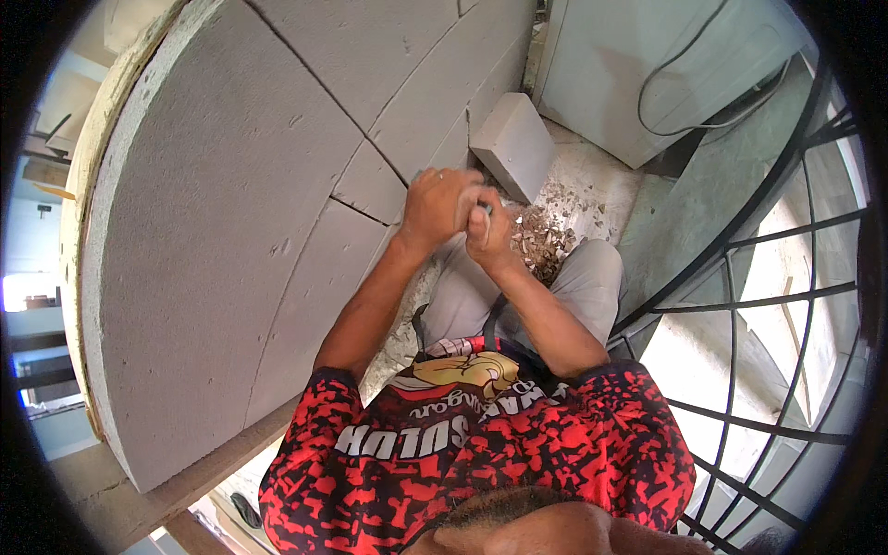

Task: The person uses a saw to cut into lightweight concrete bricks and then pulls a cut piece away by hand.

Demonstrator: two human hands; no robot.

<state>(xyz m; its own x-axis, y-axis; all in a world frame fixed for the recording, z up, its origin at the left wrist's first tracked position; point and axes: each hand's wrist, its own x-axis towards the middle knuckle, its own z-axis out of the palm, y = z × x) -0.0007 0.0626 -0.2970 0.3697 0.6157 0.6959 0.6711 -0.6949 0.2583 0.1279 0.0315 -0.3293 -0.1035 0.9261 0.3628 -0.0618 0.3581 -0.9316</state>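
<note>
My two hands meet at knee height, close beside a wall of light grey blocks. My left hand is closed, its fingers curled near a joint between the blocks. Pressed up beside it, my right hand is closed too, thumb uppermost. A small dark bit shows at the top of the right fist, but the hands hide what they grip, and part of that spot is smeared by motion. Just beyond the hands a loose grey block leans at a tilt near the wall's foot. Broken chips lie heaped on the floor by my knees.
A curved black metal grille rises along my right side. At the far right stands a pale panel with a grey cable hanging across it. A wooden beam runs under the wall's near end.
</note>
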